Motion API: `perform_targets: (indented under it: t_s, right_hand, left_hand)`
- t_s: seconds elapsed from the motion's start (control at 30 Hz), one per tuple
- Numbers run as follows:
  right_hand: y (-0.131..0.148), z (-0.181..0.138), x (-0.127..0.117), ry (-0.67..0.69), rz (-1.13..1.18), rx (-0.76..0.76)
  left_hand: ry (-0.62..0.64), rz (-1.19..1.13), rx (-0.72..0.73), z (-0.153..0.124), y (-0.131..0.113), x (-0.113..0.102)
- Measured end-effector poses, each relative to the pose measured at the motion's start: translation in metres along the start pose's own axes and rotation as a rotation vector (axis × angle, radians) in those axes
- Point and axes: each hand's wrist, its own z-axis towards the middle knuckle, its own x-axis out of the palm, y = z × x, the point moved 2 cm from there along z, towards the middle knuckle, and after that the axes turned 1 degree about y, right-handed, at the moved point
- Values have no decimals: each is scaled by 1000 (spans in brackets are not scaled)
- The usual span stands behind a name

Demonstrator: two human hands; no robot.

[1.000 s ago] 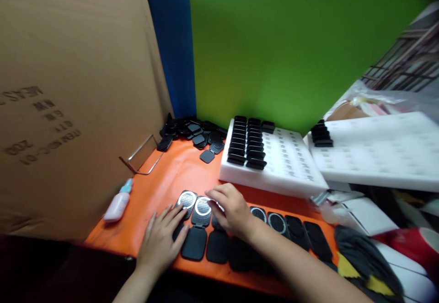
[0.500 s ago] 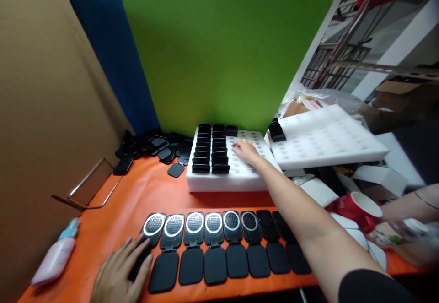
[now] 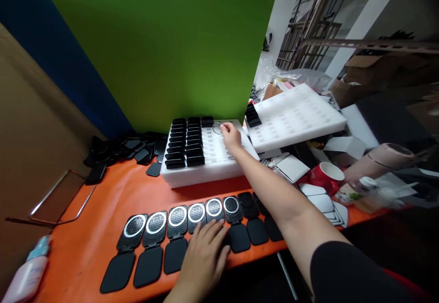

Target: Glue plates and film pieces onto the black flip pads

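Note:
My right hand (image 3: pixel 231 136) pinches a thin metal ring (image 3: pixel 213 128) above the white foam block (image 3: pixel 209 171). Upright black pieces (image 3: pixel 185 143) fill slots at the block's left side. Along the front of the orange table lies a row of opened black hinged cases (image 3: pixel 148 266), several with a bright ring (image 3: pixel 156 223) on the gridded half. Over the middle of this row, my left hand (image 3: pixel 206 250) rests with its fingers stretched out and partly hides the cases under it. My right forearm covers part of the row's right end.
A heap of loose black pieces (image 3: pixel 137 149) lies at the back left, near a wire stand (image 3: pixel 77 211) and a pump bottle (image 3: pixel 29 271). On the right are a second foam block (image 3: pixel 298 115), a red mug (image 3: pixel 325 177) and a pink flask (image 3: pixel 380 161). A green panel (image 3: pixel 171 42) stands behind.
My right hand has picked up a ring from the foam block and raised it slightly. My left hand has moved right, from the row's left end to its middle. The camera view has turned right.

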Motion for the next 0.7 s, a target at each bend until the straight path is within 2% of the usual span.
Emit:
perform_targets:
  t_s: [0.07, 0.13, 0.2, 0.27, 0.33, 0.47, 0.7]
  right_hand:
    - [1, -33, -21, -23, 38, -78]
    - [-4, -78, -44, -36, 85, -319]
    - [-17, -125, -62, 59, 53, -522]
    - [-37, -163, -75, 155, -34, -594]
    - [-58, -189, -79, 236, -156, -623]
    - [-85, -205, -75, 331, -364, -627]
    - [-87, -206, -74, 575, -454, -639]
  left_hand:
    - [54, -29, 24, 13, -13, 10]
    - [82, -57, 25, 24, -22, 18]
    - [103, -93, 38, 35, -31, 24]
    - [123, -137, 68, 47, -40, 28]
    - [145, -176, 92, 57, -48, 32]
    - [160, -200, 103, 68, -53, 40]
    - [136, -187, 99, 67, -49, 42]
